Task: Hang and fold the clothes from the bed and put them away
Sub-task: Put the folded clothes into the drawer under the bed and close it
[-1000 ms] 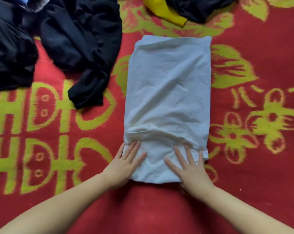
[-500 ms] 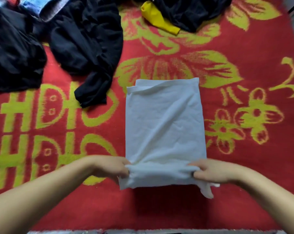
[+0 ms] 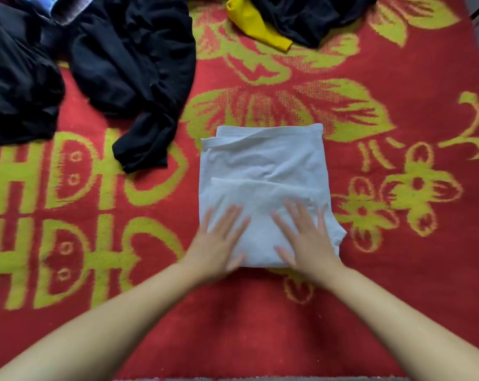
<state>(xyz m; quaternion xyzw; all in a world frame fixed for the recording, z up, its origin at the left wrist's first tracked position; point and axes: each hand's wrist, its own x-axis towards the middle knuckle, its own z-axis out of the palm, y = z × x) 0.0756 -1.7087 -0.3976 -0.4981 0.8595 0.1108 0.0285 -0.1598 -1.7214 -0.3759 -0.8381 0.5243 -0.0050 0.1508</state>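
Pressing the fold flat on the pale garment

Your left hand (image 3: 219, 240) and right hand (image 3: 304, 237) lie flat, fingers straight and grasping nothing, on the near half of the folded light-grey garment (image 3: 265, 166) at the middle of the red patterned bed cover (image 3: 397, 284). You look to be smoothing the fold; next, likely fold again or lift it away. Black clothes (image 3: 128, 64) and a yellow piece (image 3: 257, 26) wait beyond.
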